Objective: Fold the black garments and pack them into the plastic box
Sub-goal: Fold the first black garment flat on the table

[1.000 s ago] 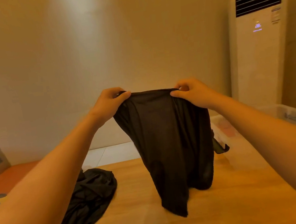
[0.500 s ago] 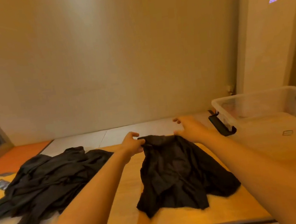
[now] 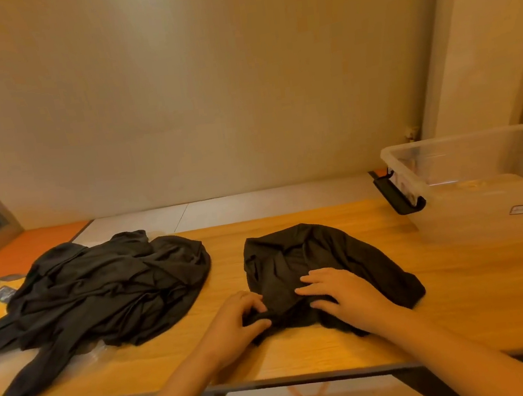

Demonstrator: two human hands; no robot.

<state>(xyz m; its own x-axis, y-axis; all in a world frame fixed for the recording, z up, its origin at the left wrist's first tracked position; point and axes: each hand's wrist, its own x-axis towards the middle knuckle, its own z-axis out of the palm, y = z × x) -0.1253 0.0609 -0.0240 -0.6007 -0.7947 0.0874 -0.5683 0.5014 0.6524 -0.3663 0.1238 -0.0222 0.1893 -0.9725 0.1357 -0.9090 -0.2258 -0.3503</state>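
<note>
While the black garment [image 3: 311, 257] lies crumpled in the middle of the desk [image 3: 465, 287], the left hand [image 3: 239, 320] pinches its near left edge with curled fingers. The right hand [image 3: 342, 293] rests flat on it with fingers spread. It looks like the cloth is being smoothed before the first fold. A good way would be to pull the edge out straight, push the bumps outward, then fold. To the left, well apart, sits a heap of black clothes [image 3: 106, 291]. At the far right waits the clear plastic box [image 3: 466, 151].
</note>
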